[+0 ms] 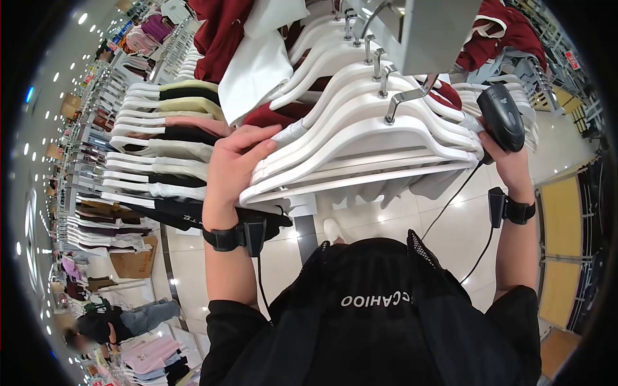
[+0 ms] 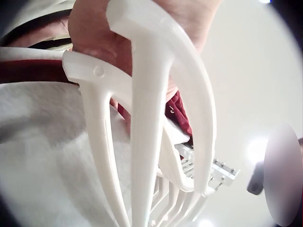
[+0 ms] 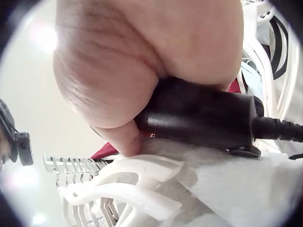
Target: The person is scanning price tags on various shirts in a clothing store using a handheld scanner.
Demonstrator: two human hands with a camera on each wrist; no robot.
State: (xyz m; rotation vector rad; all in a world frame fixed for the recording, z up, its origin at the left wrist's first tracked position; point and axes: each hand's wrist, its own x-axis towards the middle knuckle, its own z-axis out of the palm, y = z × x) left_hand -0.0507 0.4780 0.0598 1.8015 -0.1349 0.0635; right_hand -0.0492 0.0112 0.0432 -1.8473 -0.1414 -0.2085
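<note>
Several white hangers [image 1: 341, 145] hang in a row from a rail, grey cloth [image 1: 434, 184] showing under the front ones. At their left ends the left hand [image 1: 232, 164] grips the shoulders, fingers laid over the top; in the left wrist view this hand [image 2: 102, 35] is partly hidden behind hangers [image 2: 149, 118]. The right hand [image 1: 508, 168] holds a black corded scanner [image 1: 501, 119] beside the right ends. Seen from the right wrist, the palm [image 3: 142, 52] wraps the scanner's handle [image 3: 199, 116], just above hanger ends [image 3: 137, 198] and grey cloth [image 3: 222, 182].
White cloth [image 1: 254, 80] and dark red garments [image 1: 222, 32] hang behind the row. More clothes on hangers [image 1: 174, 128] fill a rack at the left. A grey metal bracket [image 1: 428, 38] hangs overhead. A person in black [image 1: 96, 325] stands at the lower left.
</note>
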